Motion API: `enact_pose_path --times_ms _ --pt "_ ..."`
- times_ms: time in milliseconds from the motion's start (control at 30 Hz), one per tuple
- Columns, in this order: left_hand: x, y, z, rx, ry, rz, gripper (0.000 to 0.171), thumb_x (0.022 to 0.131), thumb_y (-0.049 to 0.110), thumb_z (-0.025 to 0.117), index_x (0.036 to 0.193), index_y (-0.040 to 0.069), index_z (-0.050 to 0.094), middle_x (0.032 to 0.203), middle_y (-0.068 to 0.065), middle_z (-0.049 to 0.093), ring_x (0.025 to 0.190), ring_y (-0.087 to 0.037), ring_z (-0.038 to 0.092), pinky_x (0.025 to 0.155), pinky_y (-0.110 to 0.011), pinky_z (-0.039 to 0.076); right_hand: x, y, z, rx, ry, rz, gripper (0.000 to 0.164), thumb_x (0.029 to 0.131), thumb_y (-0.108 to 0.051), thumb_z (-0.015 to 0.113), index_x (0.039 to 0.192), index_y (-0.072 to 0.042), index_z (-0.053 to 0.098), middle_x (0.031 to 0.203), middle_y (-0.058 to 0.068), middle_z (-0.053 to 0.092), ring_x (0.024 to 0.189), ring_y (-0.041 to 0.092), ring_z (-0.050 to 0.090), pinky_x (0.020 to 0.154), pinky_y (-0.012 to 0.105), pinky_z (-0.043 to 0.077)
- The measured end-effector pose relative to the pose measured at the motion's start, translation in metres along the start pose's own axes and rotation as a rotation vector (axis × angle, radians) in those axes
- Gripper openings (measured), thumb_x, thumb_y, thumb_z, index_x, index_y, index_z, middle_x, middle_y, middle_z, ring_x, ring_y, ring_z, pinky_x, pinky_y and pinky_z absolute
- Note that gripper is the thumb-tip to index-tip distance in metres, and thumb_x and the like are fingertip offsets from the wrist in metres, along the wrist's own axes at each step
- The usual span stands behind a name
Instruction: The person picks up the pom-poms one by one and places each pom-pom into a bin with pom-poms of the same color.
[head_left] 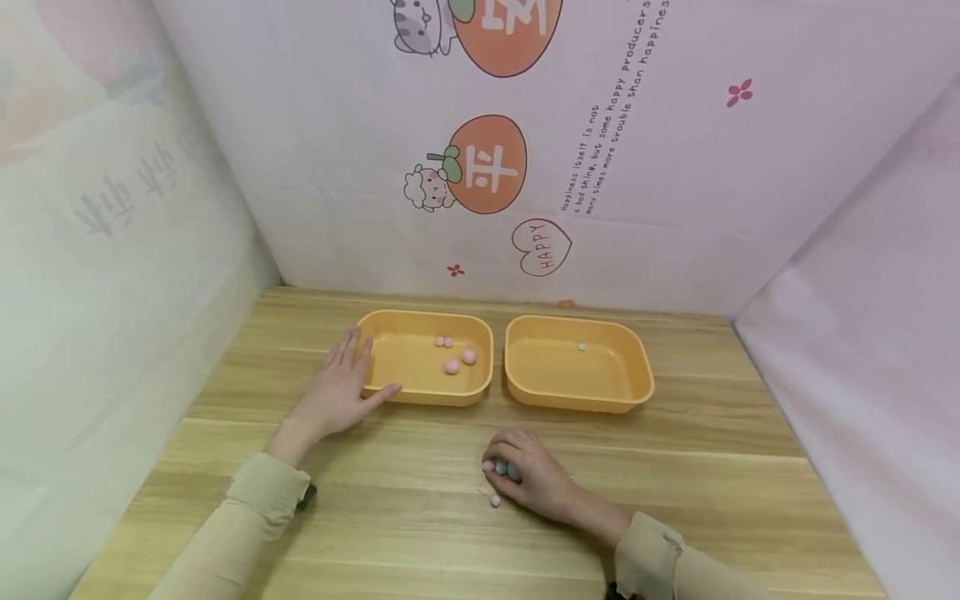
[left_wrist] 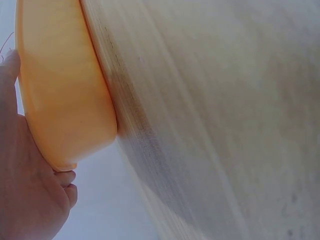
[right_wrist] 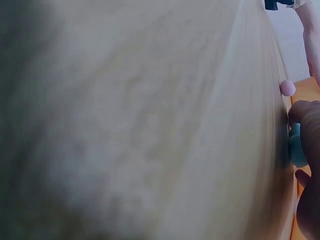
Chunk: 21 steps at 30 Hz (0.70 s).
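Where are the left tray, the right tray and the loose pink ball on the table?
left tray (head_left: 480, 337), head view, far right rim.
right tray (head_left: 547, 367), head view, bare floor.
loose pink ball (head_left: 495, 501), head view, its middle.

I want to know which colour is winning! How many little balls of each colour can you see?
Pink balls: 6 (4 in the left tray, 2 by the right hand)
Green balls: 3 (1 in the right tray, 2 under the right hand)
Total: 9

Right tray (head_left: 577, 371) holds one small, perhaps greenish ball (head_left: 581, 346)
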<state>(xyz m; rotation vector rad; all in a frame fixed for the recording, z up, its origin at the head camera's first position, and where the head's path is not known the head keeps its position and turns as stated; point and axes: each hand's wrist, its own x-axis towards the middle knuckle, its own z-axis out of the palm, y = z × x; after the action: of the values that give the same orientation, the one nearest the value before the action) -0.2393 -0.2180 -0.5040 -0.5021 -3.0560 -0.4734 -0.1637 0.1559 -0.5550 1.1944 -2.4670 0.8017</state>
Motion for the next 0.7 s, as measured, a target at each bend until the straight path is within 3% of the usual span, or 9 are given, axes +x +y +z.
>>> enact_pose_path --times_ms 333,533,700 --pt "0.001 0.000 0.000 0.007 0.007 0.001 0.111 0.107 0.072 0.052 0.172 -0.009 0.014 0.182 -0.033 0.002 0.172 -0.051 0.006 0.142 -0.061 0.012 0.001 -0.001 0.002 0.007 0.030 -0.033 0.006 0.100 -0.016 0.082 0.102 -0.014 0.076 0.109 -0.003 0.073 0.106 0.013 0.067 0.093 0.041 0.059" --pt "0.001 -0.001 0.002 0.001 -0.004 -0.003 0.112 0.106 0.073 0.051 0.173 -0.007 0.011 0.183 -0.031 -0.001 0.172 -0.049 0.002 0.142 -0.061 0.011 0.004 -0.001 0.000 -0.005 0.057 -0.042 0.023 0.086 -0.006 0.091 0.103 -0.014 0.077 0.107 -0.003 0.076 0.103 0.013 0.070 0.095 0.040 0.062" --pt "0.000 0.000 0.001 0.009 0.000 -0.002 0.112 0.106 0.073 0.051 0.173 -0.007 0.011 0.183 -0.031 0.000 0.172 -0.050 0.004 0.142 -0.061 0.011 0.011 0.001 -0.002 -0.015 0.101 -0.056 0.024 0.083 -0.003 0.091 0.102 -0.011 0.078 0.104 -0.002 0.077 0.099 0.013 0.071 0.091 0.032 0.063"
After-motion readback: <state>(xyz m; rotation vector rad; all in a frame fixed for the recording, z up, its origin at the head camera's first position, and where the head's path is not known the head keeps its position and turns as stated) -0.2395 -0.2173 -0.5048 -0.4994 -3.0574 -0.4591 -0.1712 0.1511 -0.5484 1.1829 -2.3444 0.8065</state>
